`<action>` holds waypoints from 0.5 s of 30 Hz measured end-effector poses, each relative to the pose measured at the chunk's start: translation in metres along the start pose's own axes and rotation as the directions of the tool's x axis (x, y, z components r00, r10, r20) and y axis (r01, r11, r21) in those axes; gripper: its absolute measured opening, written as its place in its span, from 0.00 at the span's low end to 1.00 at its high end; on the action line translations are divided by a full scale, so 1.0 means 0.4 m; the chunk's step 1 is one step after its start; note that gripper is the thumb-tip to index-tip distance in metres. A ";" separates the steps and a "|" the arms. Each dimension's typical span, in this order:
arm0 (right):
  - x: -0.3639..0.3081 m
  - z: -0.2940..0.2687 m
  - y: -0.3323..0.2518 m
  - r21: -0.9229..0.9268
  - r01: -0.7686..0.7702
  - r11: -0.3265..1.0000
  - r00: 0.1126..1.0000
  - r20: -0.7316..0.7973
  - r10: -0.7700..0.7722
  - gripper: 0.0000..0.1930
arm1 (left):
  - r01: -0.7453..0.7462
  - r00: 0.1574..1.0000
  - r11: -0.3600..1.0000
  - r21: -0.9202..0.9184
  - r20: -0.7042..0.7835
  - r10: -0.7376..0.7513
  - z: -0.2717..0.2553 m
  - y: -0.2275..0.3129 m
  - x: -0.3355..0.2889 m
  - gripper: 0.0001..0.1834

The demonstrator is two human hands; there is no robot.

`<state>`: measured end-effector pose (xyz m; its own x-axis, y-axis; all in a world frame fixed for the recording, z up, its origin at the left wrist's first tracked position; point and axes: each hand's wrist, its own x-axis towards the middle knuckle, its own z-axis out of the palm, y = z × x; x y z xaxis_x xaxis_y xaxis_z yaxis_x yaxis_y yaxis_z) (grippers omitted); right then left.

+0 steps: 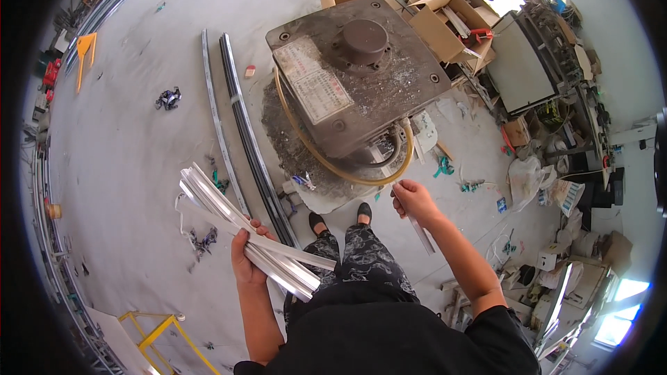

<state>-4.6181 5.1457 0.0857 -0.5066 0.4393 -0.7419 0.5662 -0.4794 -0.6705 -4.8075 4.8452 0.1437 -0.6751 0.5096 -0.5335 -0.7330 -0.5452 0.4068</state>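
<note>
The left hand grips a bundle of white strips at the near left, and the right hand holds one single strip just before the brown machine. It seems most strips are still waiting in the bundle, so the work looks early.

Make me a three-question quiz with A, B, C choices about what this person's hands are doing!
1. Where is the bundle of pale metal strips?
A. in the left hand
B. on the machine
C. in a cardboard box

2. How many strips does the right hand hold?
A. one
B. four
C. none

3. How is the left hand?
A. flat open
B. shut round the bundle
C. on the floor

Answers: 1 A, the fingers wrap the bundle. 2 A, a single thin strip hangs from that fist. 3 B, the fingers curl over the strips.
</note>
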 end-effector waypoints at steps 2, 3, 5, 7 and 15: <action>-0.011 0.006 0.001 0.054 0.023 0.998 0.999 0.021 -0.024 0.12 | -0.009 1.000 1.000 0.006 0.014 0.008 0.006 0.000 -0.002 0.18; -0.005 0.008 0.008 0.066 0.024 0.998 1.000 0.002 -0.024 0.12 | -0.020 1.000 1.000 0.013 0.024 0.019 0.010 0.003 -0.005 0.19; 0.018 0.005 0.022 0.082 0.021 0.996 1.000 -0.005 -0.020 0.13 | -0.022 1.000 0.999 0.024 0.018 0.021 0.015 0.000 -0.006 0.19; 0.032 0.003 0.041 0.034 0.118 0.992 0.993 -0.029 -0.117 0.13 | -0.026 1.000 0.999 0.045 -0.011 0.027 0.012 -0.001 -0.007 0.18; 0.040 -0.003 0.075 0.127 0.164 0.978 0.984 0.051 -0.172 0.13 | -0.131 0.988 0.986 0.107 -0.064 0.139 0.055 -0.046 -0.064 0.19</action>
<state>-4.6084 5.1391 0.0538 -0.6288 0.4756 -0.6152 0.3884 -0.4933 -0.7783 -4.7783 4.8569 0.1663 -0.7634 0.3856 -0.5181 -0.6427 -0.5328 0.5505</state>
